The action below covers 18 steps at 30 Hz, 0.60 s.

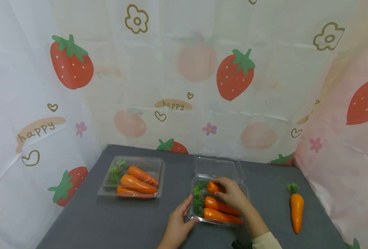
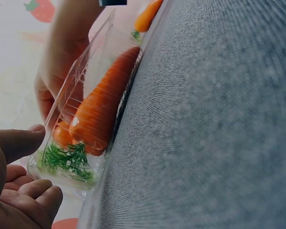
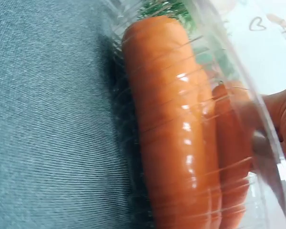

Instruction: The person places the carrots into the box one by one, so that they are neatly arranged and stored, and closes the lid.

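A clear plastic box with its lid folded back holds orange carrots with green tops. My right hand reaches into it and holds the far carrot, thumb and fingers on either side. Nearer me in the same box lie a middle carrot and a front carrot, tops toward the left. At the box's left side is my left hand, its fingers along the wall and its thumb by the near corner; whether it touches the plastic is hard to tell. The right wrist view shows the carrots through the box wall.
A second clear box, its lid down, stands at the left with several carrots inside. One loose carrot lies on the grey tabletop at the right. The open lid lies toward the printed cloth backdrop.
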Motion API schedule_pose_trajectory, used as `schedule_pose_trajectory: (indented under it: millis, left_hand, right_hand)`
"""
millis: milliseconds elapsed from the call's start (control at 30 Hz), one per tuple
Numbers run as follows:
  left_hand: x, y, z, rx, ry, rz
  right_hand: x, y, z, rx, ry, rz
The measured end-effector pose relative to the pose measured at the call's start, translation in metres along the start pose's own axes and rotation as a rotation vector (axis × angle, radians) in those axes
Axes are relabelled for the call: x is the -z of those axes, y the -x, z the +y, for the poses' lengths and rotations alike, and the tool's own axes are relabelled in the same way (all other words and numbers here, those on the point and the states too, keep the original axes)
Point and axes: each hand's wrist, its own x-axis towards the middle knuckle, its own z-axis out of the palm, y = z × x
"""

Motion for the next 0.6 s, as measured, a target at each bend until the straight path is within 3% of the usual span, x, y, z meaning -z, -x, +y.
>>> schedule_pose_trajectory:
  millis: [300, 600]
  left_hand:
    - [0.0, 0.001, 0.003, 0.01, 0.041, -0.001]
    - [0.001, 0.0, 0.002, 0.007, 0.022, -0.005]
  right_hand:
    - [-0.012, 0.0, 0.004, -0.016, 0.021, 0.022]
    - [-0.015, -0.001, 0.005, -0.038, 0.019, 0.045]
